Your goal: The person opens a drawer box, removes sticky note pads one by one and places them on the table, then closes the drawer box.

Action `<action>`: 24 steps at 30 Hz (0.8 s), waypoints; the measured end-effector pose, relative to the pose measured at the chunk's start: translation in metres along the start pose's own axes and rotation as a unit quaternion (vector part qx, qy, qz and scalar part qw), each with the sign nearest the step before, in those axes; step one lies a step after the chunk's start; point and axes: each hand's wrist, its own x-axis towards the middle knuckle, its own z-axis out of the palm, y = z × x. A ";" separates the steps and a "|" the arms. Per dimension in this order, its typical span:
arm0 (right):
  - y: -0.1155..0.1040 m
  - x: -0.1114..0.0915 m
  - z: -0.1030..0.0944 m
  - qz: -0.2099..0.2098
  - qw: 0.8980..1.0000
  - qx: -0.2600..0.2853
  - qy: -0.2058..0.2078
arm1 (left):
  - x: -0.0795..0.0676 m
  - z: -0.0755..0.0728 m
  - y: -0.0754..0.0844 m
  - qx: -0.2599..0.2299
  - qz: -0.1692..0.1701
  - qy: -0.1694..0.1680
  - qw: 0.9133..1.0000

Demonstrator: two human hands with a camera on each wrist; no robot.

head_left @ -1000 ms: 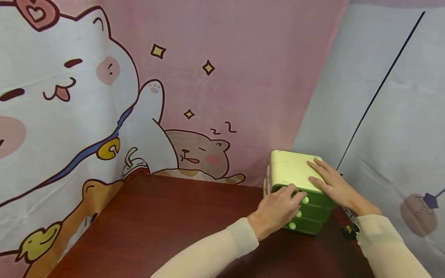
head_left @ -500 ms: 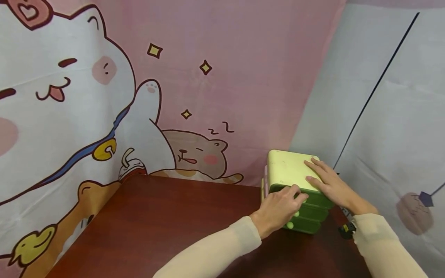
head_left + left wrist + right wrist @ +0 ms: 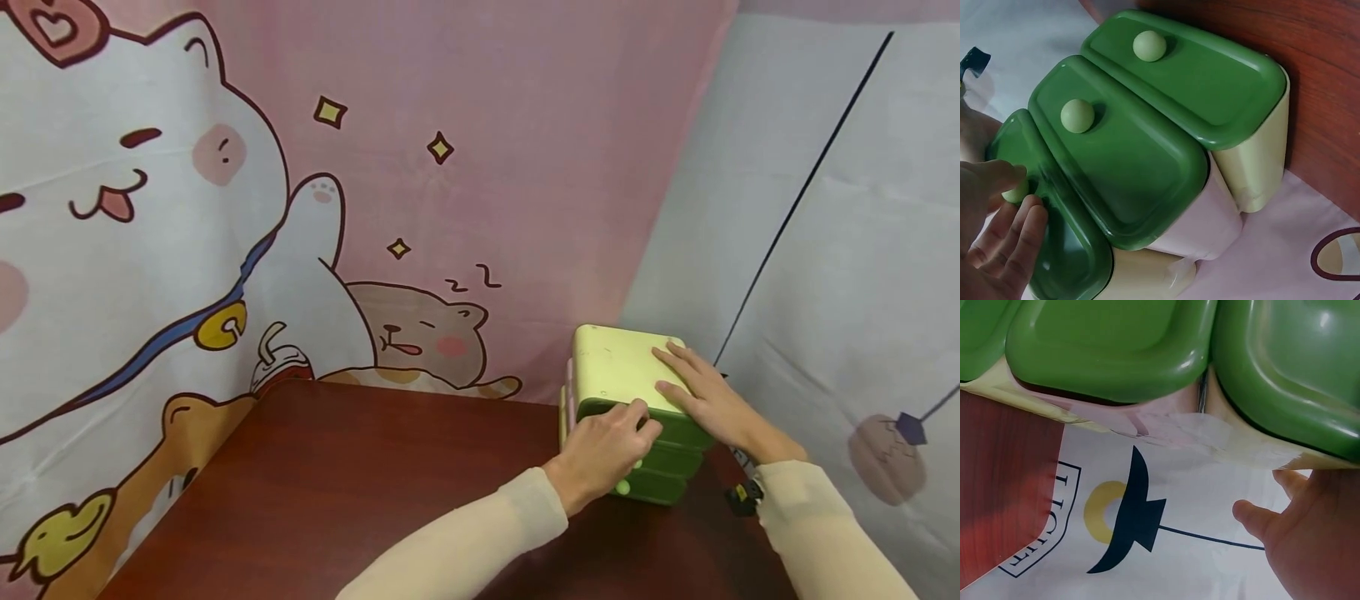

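Observation:
A small three-drawer cabinet [image 3: 618, 362] with a pale yellow top and green fronts stands at the table's back right. My left hand [image 3: 603, 450] pinches the round light-green knob [image 3: 1015, 194] of the top drawer between thumb and fingers. That drawer looks flush with the others. My right hand [image 3: 708, 402] rests with spread fingers on the right part of the top; the right wrist view catches only its thumb side, beside the cabinet. Below the held knob, the left wrist view has the middle knob [image 3: 1077, 116] and bottom knob [image 3: 1149, 46], which nothing touches.
The dark red-brown table [image 3: 360, 492] extends left of the cabinet. A pink and white cartoon-printed cloth [image 3: 525, 167] hangs close behind it and along the right side. A small black object [image 3: 744, 498] sits by my right wrist.
The head view has turned slightly right, so everything lies a little further left in it. Both hands keep their places on the cabinet, and no drawer has visibly moved.

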 end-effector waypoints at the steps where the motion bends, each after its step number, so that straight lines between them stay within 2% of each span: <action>1: 0.000 -0.001 0.000 0.000 1.000 0.000 0.001 | 0.000 0.001 0.001 0.006 0.002 0.001 1.000; 9: 0.000 0.000 0.000 -0.002 1.000 -0.008 0.002 | 0.001 0.005 0.002 0.090 0.024 0.039 0.995; 13: -0.002 0.001 -0.001 -0.003 1.000 -0.012 0.002 | 0.002 0.005 0.003 0.129 0.038 0.044 0.990; 17: -0.002 0.001 -0.002 -0.005 1.000 -0.015 -0.001 | 0.003 0.006 0.004 0.143 0.046 0.046 0.988; 24: -0.003 0.002 -0.005 -0.003 1.000 -0.020 -0.011 | 0.003 0.006 0.006 0.148 0.037 0.053 0.987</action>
